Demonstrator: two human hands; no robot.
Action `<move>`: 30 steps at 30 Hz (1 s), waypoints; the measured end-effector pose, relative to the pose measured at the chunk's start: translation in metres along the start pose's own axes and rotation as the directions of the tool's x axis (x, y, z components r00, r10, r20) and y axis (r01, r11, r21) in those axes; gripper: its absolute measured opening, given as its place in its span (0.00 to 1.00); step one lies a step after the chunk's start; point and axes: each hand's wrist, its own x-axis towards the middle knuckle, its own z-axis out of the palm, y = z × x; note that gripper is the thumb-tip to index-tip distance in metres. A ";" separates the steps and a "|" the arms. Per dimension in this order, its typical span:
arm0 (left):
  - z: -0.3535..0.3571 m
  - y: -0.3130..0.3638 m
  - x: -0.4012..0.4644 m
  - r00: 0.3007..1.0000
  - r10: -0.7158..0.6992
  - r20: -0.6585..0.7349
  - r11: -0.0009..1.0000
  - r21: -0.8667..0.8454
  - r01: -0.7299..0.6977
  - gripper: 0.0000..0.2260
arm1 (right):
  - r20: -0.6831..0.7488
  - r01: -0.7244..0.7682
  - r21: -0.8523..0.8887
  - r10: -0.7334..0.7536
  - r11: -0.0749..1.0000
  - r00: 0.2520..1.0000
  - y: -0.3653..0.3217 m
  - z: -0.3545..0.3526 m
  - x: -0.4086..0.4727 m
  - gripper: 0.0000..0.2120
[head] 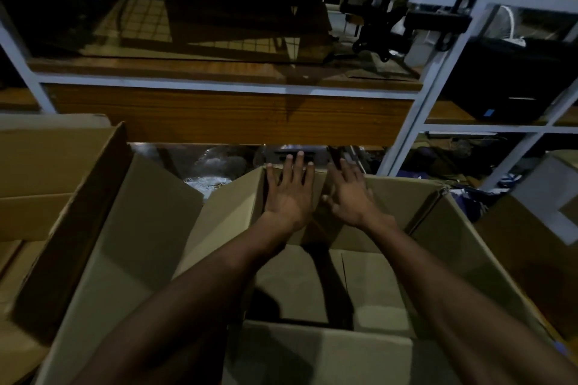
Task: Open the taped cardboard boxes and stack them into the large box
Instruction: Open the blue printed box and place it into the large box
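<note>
1. Near us sits the large box [453, 247], its top open, with flat cardboard [369, 284] lying inside.
2. Farther in, the left hand [289, 194] and right hand [352, 200] press flat on the far flap [244, 206]. The fingers [298, 166] are straight and spread, holding nothing.
3. I think the cardboard is light and stiff but bends; hold it by the edges.
4. Far off stands a shelf [231, 116].

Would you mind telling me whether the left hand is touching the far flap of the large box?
Touching. The head view shows the left hand lying flat, fingers spread, against the far flap of the large box, fingertips reaching past its top edge.
</note>
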 end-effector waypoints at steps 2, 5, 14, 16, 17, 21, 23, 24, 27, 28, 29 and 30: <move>-0.004 0.004 -0.010 1.000 0.021 0.010 0.999 -0.027 -0.021 0.40 | 0.023 0.006 0.030 -0.006 1.000 1.000 0.000 -0.003 -0.013 0.40; -0.013 0.018 -0.033 0.996 0.027 0.080 0.999 -0.045 -0.023 0.38 | 0.037 0.037 0.039 -0.039 0.999 0.999 0.003 -0.009 -0.043 0.36; -0.023 0.062 -0.124 0.995 -0.037 0.092 0.982 -0.181 0.053 0.23 | 0.222 0.035 0.117 -0.061 0.992 0.973 0.012 -0.036 -0.151 0.24; -0.022 0.067 -0.145 1.000 -0.004 -0.001 0.973 -0.229 0.004 0.24 | 0.223 0.054 0.117 -0.080 0.992 0.972 0.012 -0.043 -0.178 0.27; -0.022 0.069 -0.155 0.998 0.020 -0.064 0.966 -0.257 -0.036 0.26 | 0.208 0.070 0.095 -0.089 0.993 0.974 0.012 -0.046 -0.190 0.28; -0.029 0.082 -0.191 0.963 0.111 -0.246 0.976 -0.156 -0.153 0.33 | 0.098 0.107 -0.023 -0.104 0.994 0.990 0.019 -0.045 -0.233 0.27; -0.023 0.085 -0.212 0.972 0.167 -0.165 0.985 -0.027 -0.173 0.37 | 0.065 0.126 -0.043 -0.123 0.991 0.990 0.022 -0.042 -0.251 0.29; -0.017 0.085 -0.221 0.969 0.199 -0.147 0.980 0.058 -0.193 0.38 | 0.062 0.141 -0.055 -0.137 0.989 0.989 0.025 -0.039 -0.260 0.29; 0.004 0.081 -0.241 0.938 0.256 -0.235 0.954 0.218 -0.206 0.33 | 0.067 0.190 -0.177 -0.181 0.966 0.981 0.028 -0.031 -0.286 0.30; 0.010 0.081 -0.244 0.934 0.247 -0.259 0.955 0.231 -0.189 0.32 | 0.055 0.196 -0.218 -0.189 0.956 0.980 0.027 -0.028 -0.293 0.30; 0.016 0.082 -0.247 0.939 0.225 -0.261 0.959 0.229 -0.166 0.34 | 0.046 0.187 -0.251 -0.181 0.950 0.982 0.026 -0.025 -0.299 0.30; 0.021 0.081 -0.250 0.946 0.201 -0.254 0.964 0.222 -0.145 0.38 | 0.020 0.171 -0.276 -0.172 0.946 0.985 0.025 -0.021 -0.303 0.32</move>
